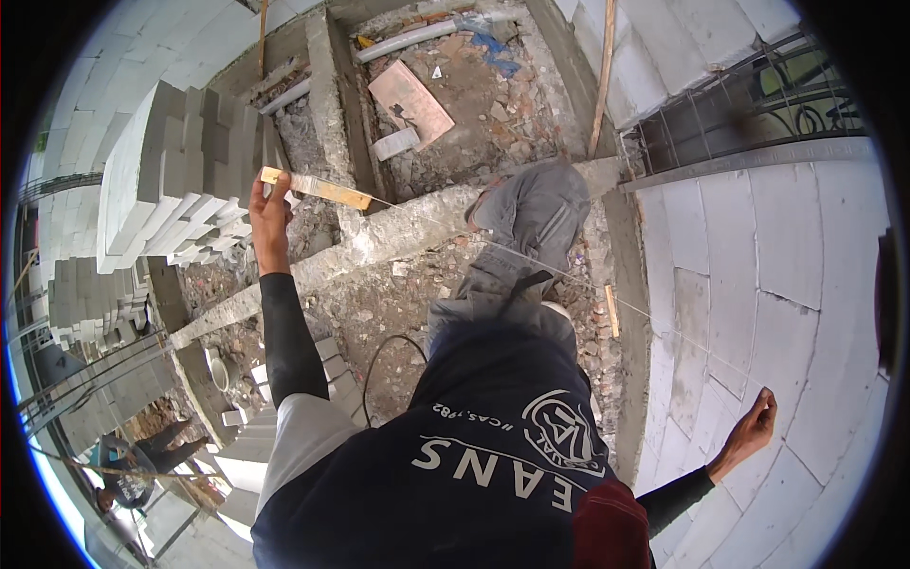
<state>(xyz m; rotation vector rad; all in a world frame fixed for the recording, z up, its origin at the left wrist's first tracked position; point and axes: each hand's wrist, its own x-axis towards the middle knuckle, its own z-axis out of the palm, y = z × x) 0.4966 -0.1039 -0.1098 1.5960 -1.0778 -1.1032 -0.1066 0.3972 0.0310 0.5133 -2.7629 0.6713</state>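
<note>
Short wooden stick point(341, 194) is held in the left hand point(270, 213), its near end pinched between thumb and fingers; pale thread is wound around its middle. Stick is pointed inward, toward the right hand. From its far end a thin string point(531, 260) is stretched across the gap between the hands, in front of the bent grey-trousered leg point(531, 213). Other end of string is met at the fingertips of the right hand point(751, 429), where it appears to be pinched, fingers drawn together. Right hand is held out before a wall of large pale blocks point(725, 275); whether the wall is touched cannot be told.

Between the hands, nearer the right, a small wood strip point(611, 311) is seen close to the string. Just left of the left hand, pale blocks point(175, 180) are stacked in leaning rows. Inward of and below the left hand, a rough concrete beam point(379, 242) is laid across rubble. Ahead of the left hand, to its right, a pinkish board point(412, 104) is seen on the ground, a white block point(396, 143) at its lower edge. Well behind the left hand, another person point(128, 469) is seen.
</note>
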